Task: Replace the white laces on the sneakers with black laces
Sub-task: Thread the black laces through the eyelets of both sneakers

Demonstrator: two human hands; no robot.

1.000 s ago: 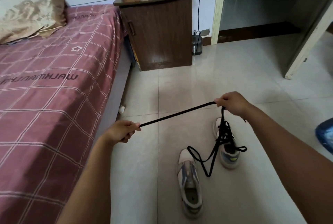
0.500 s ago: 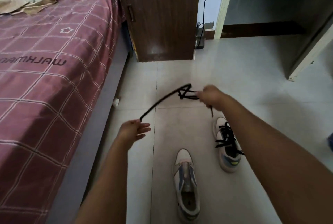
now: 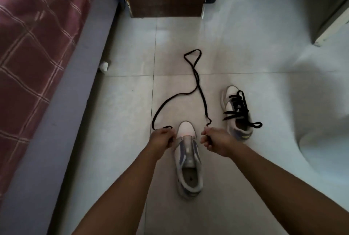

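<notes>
Black lace (image 3: pixel 196 76), pinched at each end by the left hand (image 3: pixel 162 138) and right hand (image 3: pixel 214 141) above the unlaced sneaker (image 3: pixel 188 161), trails looped across the floor, where a knot could be pulled tight if the crossed strands were drawn in.

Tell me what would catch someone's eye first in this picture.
A long black lace snakes across the pale floor tiles, one end pinched in each hand: left hand, right hand. Between the hands lies an unlaced sneaker. To its right, a second sneaker already wears black laces, loose and untied.
</notes>
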